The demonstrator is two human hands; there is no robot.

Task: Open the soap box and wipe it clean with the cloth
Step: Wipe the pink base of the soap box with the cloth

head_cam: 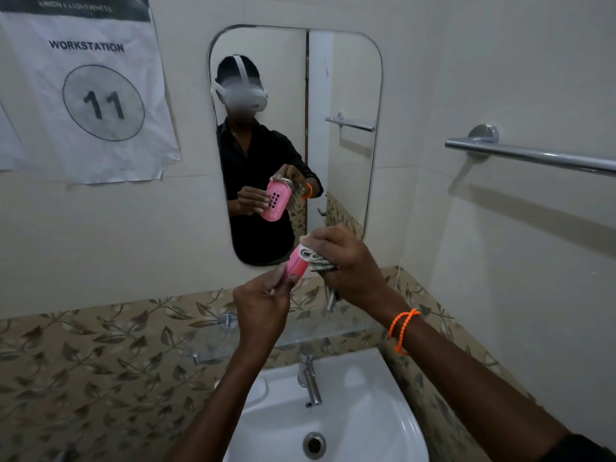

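A pink soap box (297, 265) is held up in front of the mirror, above the sink. My left hand (261, 306) grips its lower end with thumb and fingers. My right hand (346, 265) holds a bunched grey-white cloth (315, 258) pressed against the box's right side. Only a narrow edge of the box shows between my hands. The mirror reflection shows the box's slotted pink face (275, 200) with the cloth behind it.
A white sink (393, 425) with a chrome tap (310, 381) lies below my hands. A glass shelf (213, 345) runs along the leaf-patterned tiles. A chrome towel rail (533, 155) juts from the right wall. A mirror (350, 78) and a paper sign (100, 95) hang ahead.
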